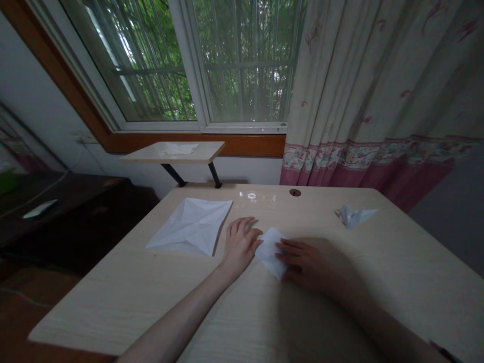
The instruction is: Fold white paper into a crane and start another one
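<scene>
A small folded piece of white paper (pixel 270 249) lies on the desk in front of me, its outline roughly a diamond. At its left edge is my left hand (pixel 240 241), fingers apart, the fingertips touching or close to the paper. My right hand (pixel 302 263) rests over the paper's right side with its fingers spread and hides that part. A larger creased sheet of white paper (pixel 189 225) lies spread out to the left of my left hand. Off to the right sits a folded paper crane (pixel 353 216), apart from both hands.
The light wooden desk (pixel 159 297) has a small raised shelf (pixel 143 155) at its back left, with white paper (pixel 181 148) on it. A round cable hole (pixel 295 192) is near the back edge. A dark cabinet (pixel 106 201) stands left; a curtain (pixel 340 126) hangs behind.
</scene>
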The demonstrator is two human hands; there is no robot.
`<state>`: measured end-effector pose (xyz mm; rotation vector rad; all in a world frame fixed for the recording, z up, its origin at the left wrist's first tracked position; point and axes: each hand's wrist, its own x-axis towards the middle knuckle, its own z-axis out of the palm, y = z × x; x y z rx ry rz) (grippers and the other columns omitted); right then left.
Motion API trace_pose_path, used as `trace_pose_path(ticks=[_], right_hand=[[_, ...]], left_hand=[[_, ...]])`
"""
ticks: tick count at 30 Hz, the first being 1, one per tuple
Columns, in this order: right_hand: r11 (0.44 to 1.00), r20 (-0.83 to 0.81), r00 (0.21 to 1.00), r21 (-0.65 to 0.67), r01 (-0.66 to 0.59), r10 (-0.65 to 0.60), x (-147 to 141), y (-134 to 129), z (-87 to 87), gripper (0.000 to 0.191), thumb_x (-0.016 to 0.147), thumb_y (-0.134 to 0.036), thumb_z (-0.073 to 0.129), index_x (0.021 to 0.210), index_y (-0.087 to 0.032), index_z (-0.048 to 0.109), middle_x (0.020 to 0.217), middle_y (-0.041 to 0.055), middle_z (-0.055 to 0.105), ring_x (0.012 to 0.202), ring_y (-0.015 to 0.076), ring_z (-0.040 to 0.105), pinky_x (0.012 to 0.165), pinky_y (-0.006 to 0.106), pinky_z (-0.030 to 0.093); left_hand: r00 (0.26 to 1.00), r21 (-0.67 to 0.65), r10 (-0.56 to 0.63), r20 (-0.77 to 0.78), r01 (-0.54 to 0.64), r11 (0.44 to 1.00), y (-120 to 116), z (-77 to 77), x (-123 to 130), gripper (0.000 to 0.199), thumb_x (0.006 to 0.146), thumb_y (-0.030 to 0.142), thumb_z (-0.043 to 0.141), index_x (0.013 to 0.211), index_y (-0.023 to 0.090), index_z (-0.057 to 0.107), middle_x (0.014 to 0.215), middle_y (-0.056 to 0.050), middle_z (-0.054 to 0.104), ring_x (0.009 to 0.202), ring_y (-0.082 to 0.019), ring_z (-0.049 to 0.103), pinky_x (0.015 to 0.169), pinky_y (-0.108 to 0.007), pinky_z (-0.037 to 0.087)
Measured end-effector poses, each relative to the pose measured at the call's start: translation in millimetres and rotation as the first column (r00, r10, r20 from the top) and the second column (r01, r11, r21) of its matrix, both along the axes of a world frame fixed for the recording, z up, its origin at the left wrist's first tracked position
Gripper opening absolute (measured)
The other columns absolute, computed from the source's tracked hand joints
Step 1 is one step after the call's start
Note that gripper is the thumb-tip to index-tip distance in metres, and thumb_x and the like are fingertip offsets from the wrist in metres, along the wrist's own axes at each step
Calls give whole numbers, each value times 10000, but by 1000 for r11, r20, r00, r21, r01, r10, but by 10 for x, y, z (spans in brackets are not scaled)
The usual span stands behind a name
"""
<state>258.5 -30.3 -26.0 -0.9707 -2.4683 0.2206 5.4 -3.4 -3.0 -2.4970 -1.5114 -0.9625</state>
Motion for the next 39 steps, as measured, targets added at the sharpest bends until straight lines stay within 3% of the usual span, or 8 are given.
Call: trace_pose_path(ticks=[5,14,19,23,26,30,33,39], right_hand=[[999,35,999,32,13,-14,1,40,-14,331,841,-333,750,1169,-291,724,1291,52,673,1207,284,628,1040,489,521],[990,-29,1000,141,3,2,9,80,-36,246,939,-281,633,1163,-248,730,1185,57,729,1064,276,705,966,448,584],[989,31,999,146,30,-35,9,52,-25,304,982,-238,535,1236,-187,695,1207,94,717,1069,270,700,977,421,577],[988,-19,997,133,82,-80,4,33,-16,312,990,-220,507,1249,-196,679,1290,94,675,1098,244,688,991,391,565],[983,-97,992,159,93,-78,7,40,-50,306,993,-225,493,1244,-218,668,1332,89,648,1112,230,684,969,389,578],[983,-169,983,155,101,-75,8,53,-95,322,979,-221,514,1280,-259,625,1333,75,648,1099,224,690,928,387,602],[981,-199,977,157,112,-80,2,45,-106,323,971,-211,518,1279,-257,602,1320,75,657,1105,222,685,933,396,599],[973,-209,975,197,123,-81,4,45,-91,292,929,-161,500,1198,-242,581,1300,91,650,1165,227,636,964,426,567]], left_hand=[[999,43,-19,46,17,999,-10,10,-2,76,918,246,660,977,254,708,1268,-54,615,1188,-279,485,1018,-471,397],[991,76,-45,128,36,996,-23,46,11,165,965,198,541,1063,225,672,1210,-58,650,1127,-250,536,999,-441,411],[981,137,-56,188,30,990,-44,75,7,218,946,166,500,1113,224,628,1255,-68,617,1153,-251,537,1001,-440,409],[970,144,-68,234,35,989,-71,98,4,271,967,268,498,1230,221,545,1314,-98,564,1212,-267,508,1035,-455,393],[967,157,-105,231,69,985,-78,80,7,448,945,447,551,1317,212,469,1381,-137,499,1273,-300,464,1068,-493,367],[978,188,-167,124,142,972,-86,25,51,835,765,657,703,1385,196,384,1395,-184,475,1305,-356,438,1129,-576,264],[978,200,-199,56,184,962,-111,-19,117,1016,642,668,795,1410,181,342,1387,-193,489,1310,-368,442,1161,-591,199],[979,205,-196,-51,203,957,-152,-75,213,1086,594,620,835,1436,173,316,1422,-198,467,1361,-388,394,1176,-613,141]])
